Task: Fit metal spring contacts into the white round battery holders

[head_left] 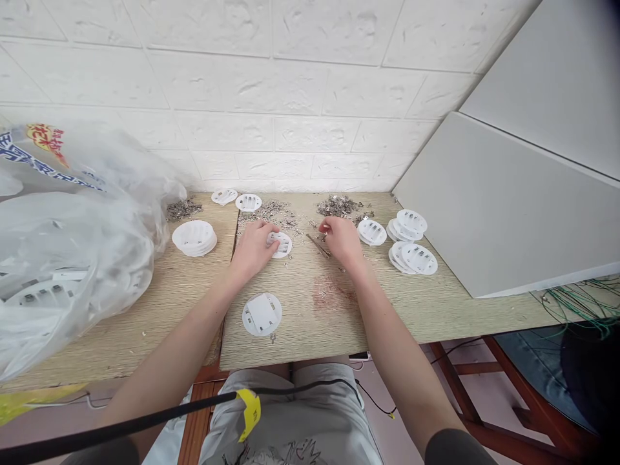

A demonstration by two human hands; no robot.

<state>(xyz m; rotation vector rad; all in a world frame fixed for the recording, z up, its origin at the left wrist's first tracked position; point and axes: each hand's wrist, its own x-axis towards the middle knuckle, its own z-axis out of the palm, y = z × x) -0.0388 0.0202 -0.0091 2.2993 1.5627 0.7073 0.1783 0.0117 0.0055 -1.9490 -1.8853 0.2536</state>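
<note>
My left hand [254, 245] grips the left edge of a round white plastic disc [285, 248] lying on the table, its slots fitted with small metal pieces. To the right, my right hand [343, 240] hovers low with curled fingers; anything pinched in them is too small or hidden. Just left of that hand lies a thin metal tool like tweezers [318, 246]. Behind the hands are a heap of small metal clips [338, 205] and a thinner scatter of metal bits [271, 213]. Nearer me, another white disc [262, 314] rests flat.
A stack of white discs [194, 237] stands at left, beside a big clear plastic bag [97, 258] of discs. More discs [419, 258] are piled at right. A grey panel [523, 219] leans there, with green wires [581, 300]. A black cable [159, 413] crosses in front.
</note>
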